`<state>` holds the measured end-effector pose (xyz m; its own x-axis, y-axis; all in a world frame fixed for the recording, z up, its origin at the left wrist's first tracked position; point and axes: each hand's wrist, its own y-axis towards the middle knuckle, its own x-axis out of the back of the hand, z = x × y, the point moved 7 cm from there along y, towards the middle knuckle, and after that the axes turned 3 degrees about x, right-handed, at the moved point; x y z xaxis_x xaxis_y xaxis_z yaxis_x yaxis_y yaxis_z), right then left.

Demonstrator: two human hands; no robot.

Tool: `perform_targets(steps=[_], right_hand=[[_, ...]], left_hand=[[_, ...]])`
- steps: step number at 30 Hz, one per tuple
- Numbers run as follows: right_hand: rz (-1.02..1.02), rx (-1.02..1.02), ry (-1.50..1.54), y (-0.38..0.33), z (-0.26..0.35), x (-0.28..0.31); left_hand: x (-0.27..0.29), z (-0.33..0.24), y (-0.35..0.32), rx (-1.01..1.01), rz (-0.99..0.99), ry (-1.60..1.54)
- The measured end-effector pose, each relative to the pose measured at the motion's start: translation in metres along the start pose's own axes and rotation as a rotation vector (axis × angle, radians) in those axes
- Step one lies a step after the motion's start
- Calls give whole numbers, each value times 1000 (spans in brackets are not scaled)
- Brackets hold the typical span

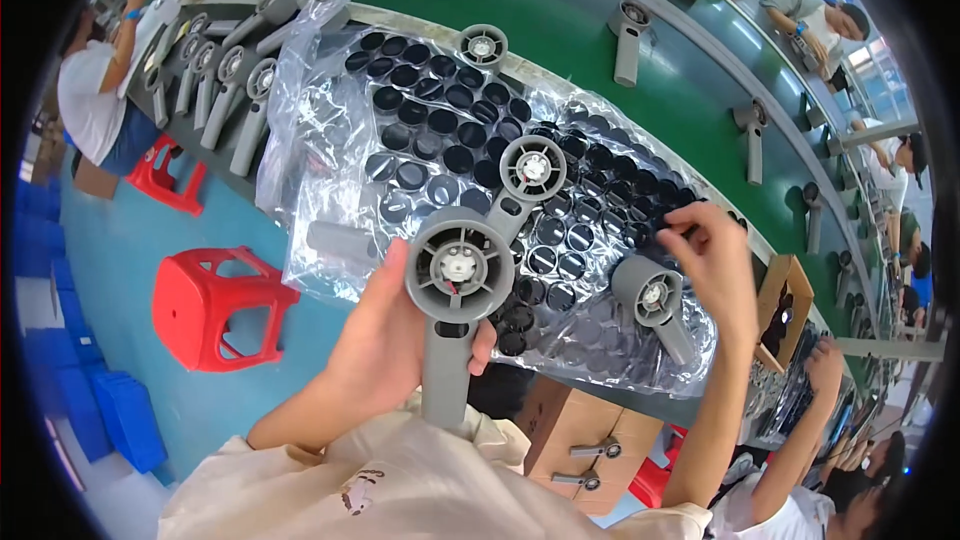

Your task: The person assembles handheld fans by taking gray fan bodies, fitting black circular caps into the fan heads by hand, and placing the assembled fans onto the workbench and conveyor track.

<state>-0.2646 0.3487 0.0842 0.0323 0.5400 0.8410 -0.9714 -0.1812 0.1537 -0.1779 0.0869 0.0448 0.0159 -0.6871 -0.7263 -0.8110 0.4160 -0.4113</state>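
Grey dryer body (452,285) stands gripped upright in the left hand (385,340); far right, the right hand (712,258) pinches black caps (655,225) near the tray's (330,200) crowded edge.

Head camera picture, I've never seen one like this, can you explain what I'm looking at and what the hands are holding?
The camera sits on a person's head and looks down at their own two hands; its fisheye lens bends straight edges. The left hand grips a grey hair-dryer housing by its handle, open round end facing the camera. The right hand reaches into a clear plastic tray of black round caps on the workbench. More grey housings lie on it. Behind runs a green conveyor belt; a red stool stands on the floor.
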Motion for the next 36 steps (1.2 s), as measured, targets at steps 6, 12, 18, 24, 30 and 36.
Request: perform_targets(steps=[6,12,18,24,30,36], right_hand=[[242,53,-166,27,10,-33],[337,-3,-396,32,26,-40],[392,-74,-287,34,25,-46],[494,-264,-17,29,10,-35],[252,-277,363,4,7,10],[-345,59,673,-44,88,3]], left_hand=[[9,-13,10,25,65,-41],[5,-7,18,159,125,-53],[0,-8,21,207,220,-83],[-6,-8,16,249,185,-260],[-10,-1,13,259,257,-230],[-23,3,26,207,262,-191]])
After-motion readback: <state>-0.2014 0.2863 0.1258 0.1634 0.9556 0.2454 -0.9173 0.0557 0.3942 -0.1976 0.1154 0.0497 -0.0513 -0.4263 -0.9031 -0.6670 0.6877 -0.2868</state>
